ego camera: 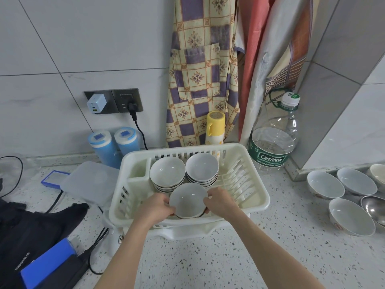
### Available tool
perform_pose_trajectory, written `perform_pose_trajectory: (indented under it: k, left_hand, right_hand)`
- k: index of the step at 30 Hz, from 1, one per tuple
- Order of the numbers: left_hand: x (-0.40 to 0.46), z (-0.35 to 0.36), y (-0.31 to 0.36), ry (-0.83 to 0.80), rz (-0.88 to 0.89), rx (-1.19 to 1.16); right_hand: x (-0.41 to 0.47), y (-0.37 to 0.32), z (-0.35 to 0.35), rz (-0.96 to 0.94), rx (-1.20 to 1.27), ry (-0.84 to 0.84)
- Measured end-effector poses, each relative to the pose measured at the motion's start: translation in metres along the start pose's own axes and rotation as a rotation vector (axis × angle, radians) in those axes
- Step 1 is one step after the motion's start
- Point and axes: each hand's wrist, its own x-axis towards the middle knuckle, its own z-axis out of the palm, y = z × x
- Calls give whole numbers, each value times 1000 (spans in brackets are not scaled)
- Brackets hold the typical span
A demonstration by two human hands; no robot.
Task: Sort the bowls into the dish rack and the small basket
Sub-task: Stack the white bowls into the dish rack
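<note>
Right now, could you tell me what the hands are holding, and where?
Both hands grip a small stack of white bowls by opposite rim edges: left hand, right hand.

Steel bowl (375,209) and rightmost bowl (378,173) cut by right edge

Head view, steeply down, near dish rack (258,197)

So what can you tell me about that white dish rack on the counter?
The dish rack is a cream-white, plastic-looking tub with slotted walls, a rounded rim and upright dividers along its right side. A small solid compartment sits at its back left. It stands level on the speckled counter on a white tray. Inside are two stacks of white bowls at the back. In front, the left hand and right hand hold another bowl stack by its sides.
</note>
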Motion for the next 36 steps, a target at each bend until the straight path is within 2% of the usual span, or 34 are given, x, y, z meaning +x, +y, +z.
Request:
perform_pose_trajectory:
  k: [8, 16, 30, 34, 36]
  left_hand:
    - [1, 3, 1, 45, 9, 46]
    - [0, 4, 0, 115, 6, 87]
    - [1, 5, 1, 117, 15, 73]
    - [-1, 6, 1, 118, 7, 54]
    - [0, 7, -1, 138, -9, 34]
  right_hand:
    - [1, 1, 2, 20, -45, -13]
    - [-2, -4, 4, 15, -237, 24]
    - [4, 0, 0, 20, -89, -71]
    - [3, -2, 1, 11, -127, -107]
    - [2, -5, 4, 10, -174, -51]
